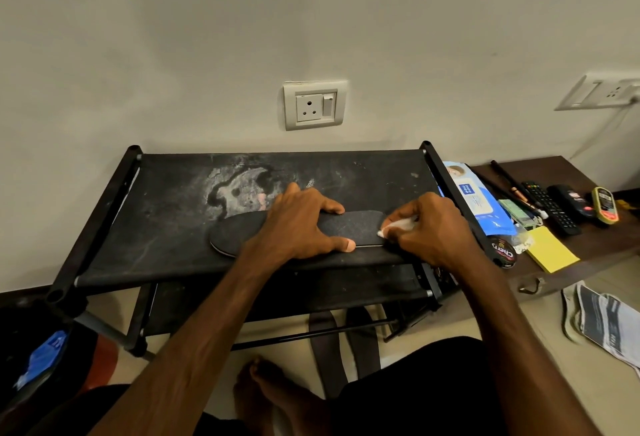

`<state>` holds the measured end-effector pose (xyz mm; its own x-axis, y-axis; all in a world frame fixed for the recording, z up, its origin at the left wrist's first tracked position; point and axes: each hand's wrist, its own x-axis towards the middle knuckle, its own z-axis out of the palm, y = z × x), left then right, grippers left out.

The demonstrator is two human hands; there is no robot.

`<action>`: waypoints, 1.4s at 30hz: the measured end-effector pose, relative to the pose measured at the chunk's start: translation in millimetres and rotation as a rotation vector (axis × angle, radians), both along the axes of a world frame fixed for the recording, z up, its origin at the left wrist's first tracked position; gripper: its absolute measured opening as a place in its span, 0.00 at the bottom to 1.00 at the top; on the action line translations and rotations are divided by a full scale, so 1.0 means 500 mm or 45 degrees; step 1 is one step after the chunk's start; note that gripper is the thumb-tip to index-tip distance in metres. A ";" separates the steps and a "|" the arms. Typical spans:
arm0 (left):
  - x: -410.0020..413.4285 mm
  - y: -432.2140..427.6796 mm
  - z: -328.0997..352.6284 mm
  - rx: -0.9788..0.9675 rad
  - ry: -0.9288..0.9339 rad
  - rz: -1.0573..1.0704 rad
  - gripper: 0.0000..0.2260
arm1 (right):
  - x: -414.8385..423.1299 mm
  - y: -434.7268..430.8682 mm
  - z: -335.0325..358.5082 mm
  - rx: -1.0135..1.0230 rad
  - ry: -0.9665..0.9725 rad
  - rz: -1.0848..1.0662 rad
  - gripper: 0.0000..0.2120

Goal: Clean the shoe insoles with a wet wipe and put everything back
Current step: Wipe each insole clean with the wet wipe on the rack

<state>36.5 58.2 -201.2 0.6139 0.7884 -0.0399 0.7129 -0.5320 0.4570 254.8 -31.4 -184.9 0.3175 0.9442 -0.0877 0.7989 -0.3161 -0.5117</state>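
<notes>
Head view. Pinning a dark insole (242, 233) flat on the top shelf (166, 221) of a black rack, long axis left to right, toe end probably left. Pressing across its middle with the left hand (301, 224), fingers spread and straight, gripping nothing. Pinching a crumpled white wet wipe (398, 226) in the right hand (429, 227), fingers curled, at the insole's right end. Probably calls for wiping leftward along the length, toward the pinning hand. Dusty, stained fabric underneath. To the right, a low brown table (588, 172) with a blue wipes pack (478, 200); beyond, a pale wall with a socket (314, 105).
</notes>
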 end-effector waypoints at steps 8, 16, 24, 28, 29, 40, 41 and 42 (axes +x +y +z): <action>-0.002 0.004 0.000 -0.018 -0.013 -0.013 0.31 | -0.014 0.070 -0.030 0.175 -0.040 -0.073 0.07; 0.000 0.001 -0.001 0.006 -0.013 0.009 0.32 | -0.014 -0.019 -0.011 0.048 0.028 0.122 0.03; -0.004 0.001 0.003 -0.047 -0.031 -0.032 0.31 | -0.049 0.077 -0.031 0.211 -0.064 -0.105 0.08; -0.004 0.003 -0.003 -0.032 -0.045 -0.015 0.31 | -0.045 0.055 -0.030 0.179 -0.007 0.009 0.07; -0.005 0.003 -0.004 -0.030 -0.052 -0.011 0.31 | -0.042 0.038 -0.029 0.173 0.024 0.063 0.06; -0.003 -0.001 -0.003 -0.029 -0.053 -0.014 0.32 | -0.057 0.049 -0.019 0.212 -0.005 -0.013 0.07; -0.003 0.001 -0.003 -0.029 -0.048 -0.019 0.32 | -0.061 0.060 -0.020 0.226 -0.020 -0.044 0.08; -0.003 0.002 -0.004 -0.030 -0.043 -0.022 0.32 | -0.063 0.068 -0.022 0.225 -0.032 -0.051 0.08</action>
